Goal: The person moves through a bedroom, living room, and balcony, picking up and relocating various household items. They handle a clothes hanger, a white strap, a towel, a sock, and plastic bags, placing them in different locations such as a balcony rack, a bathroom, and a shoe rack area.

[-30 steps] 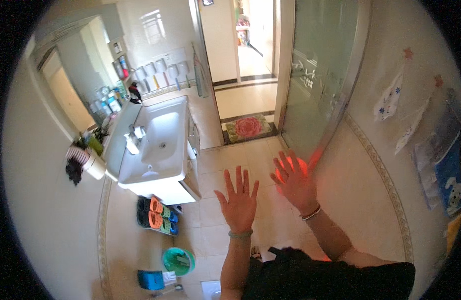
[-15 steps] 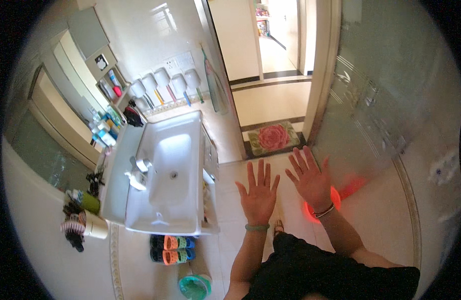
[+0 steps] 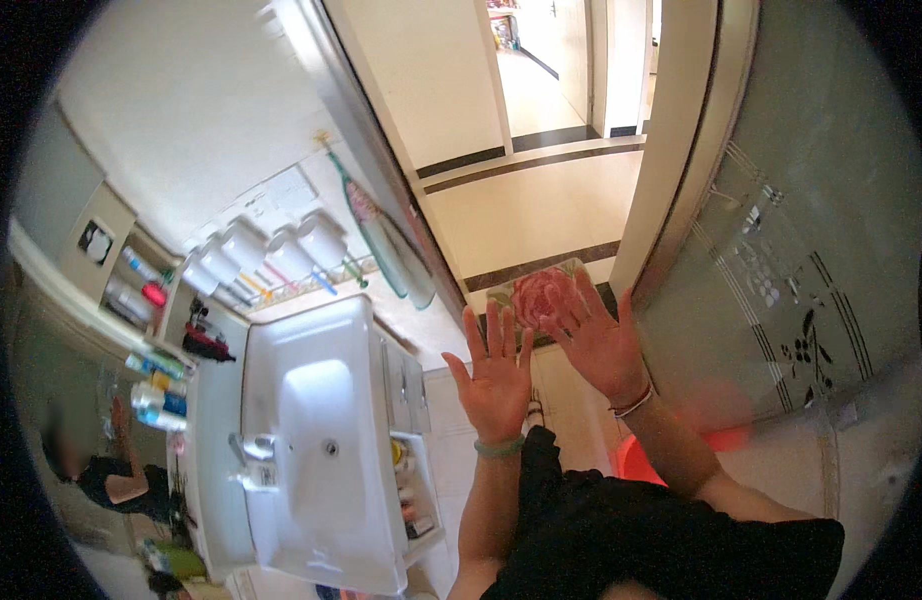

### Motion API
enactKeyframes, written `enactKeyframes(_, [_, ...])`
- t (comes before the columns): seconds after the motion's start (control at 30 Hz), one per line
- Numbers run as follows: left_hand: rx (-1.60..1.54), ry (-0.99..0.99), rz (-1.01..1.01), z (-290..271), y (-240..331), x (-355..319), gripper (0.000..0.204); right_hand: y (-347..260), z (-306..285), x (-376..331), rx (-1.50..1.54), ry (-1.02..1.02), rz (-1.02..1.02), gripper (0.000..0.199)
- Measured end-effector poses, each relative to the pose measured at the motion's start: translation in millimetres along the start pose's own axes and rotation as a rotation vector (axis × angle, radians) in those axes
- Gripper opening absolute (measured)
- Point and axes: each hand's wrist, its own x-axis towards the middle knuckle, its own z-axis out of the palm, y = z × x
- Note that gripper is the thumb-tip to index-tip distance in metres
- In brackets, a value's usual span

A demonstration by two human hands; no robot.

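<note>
My left hand (image 3: 497, 392) is held up in front of me, palm showing and fingers spread, with a green bangle (image 3: 499, 449) at its wrist. Just to its right and slightly farther off is my right hand (image 3: 601, 350), likewise empty and spread wide, with a thin bracelet (image 3: 632, 405) on that wrist. The two hands are apart and touch nothing. Behind the fingertips lies a rose-patterned mat (image 3: 521, 290) at the doorway, partly hidden by them. A red basin (image 3: 636, 462) is on the floor beyond my right forearm.
On the left a white washbasin (image 3: 316, 520) sits on a cabinet with an open shelf (image 3: 417, 480). Several cups with toothbrushes (image 3: 281, 255) hang on the wall, near a hanging towel (image 3: 381, 235). A frosted glass panel (image 3: 781, 250) stands on the right; a mirror (image 3: 81, 400) is far left.
My view has moved toward the doorway and turned, so the washbasin sits lower and farther left. Both hands stay raised and spread, now overlapping the mat. The green bucket has left the view.
</note>
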Motion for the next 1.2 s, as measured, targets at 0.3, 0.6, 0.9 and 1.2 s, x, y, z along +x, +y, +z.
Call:
enactKeyframes(0.3, [0.060,-0.072,-0.120,-13,-15,276,0.062,-84,-36,233,-0.008,-0.043,-0.150,0.070])
enactKeyframes(0.6, [0.073,-0.020,-0.192,-56,-48,501,0.061,-168,-104,422,0.032,0.027,-0.211,0.071])
enactKeyframes(0.9, [0.081,-0.016,0.020,-63,-31,696,0.061,-219,-120,655,-0.021,-0.006,0.061,0.072])
enactKeyframes(1.2, [0.243,0.079,0.394,-75,33,794,0.062,-164,-137,823,0.074,-0.062,0.380,0.072])
